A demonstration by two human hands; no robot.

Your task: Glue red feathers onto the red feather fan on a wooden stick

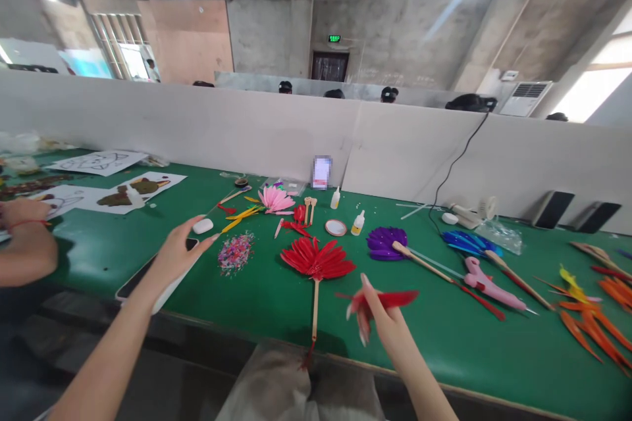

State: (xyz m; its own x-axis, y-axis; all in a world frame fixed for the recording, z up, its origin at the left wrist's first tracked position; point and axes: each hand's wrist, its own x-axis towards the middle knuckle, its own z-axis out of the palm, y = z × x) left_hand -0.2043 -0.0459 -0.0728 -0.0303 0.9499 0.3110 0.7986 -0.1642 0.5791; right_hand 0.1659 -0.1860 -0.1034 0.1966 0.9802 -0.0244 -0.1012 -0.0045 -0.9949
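Note:
My left hand (184, 251) hovers over a phone (141, 279) at the left, thumb and forefinger spread apart beside a white earphone case (202, 226). Nothing shows between its fingers. My right hand (372, 309) holds a red feather (401, 298), which lies across its fingers, right of the red feather fan (318, 259). That fan rests on the green table with its wooden handle pointing toward me and a dark red tassel at the end. A heap of colourful beads (236, 254) lies between the fan and my left hand.
Purple (382, 244) and blue (467, 241) fans and a pink glue gun (494, 286) lie on the green table (222, 306) at the right. Two glue bottles (358, 223) (335, 198) stand behind the red fan. Another person's arm (27, 247) rests at the far left.

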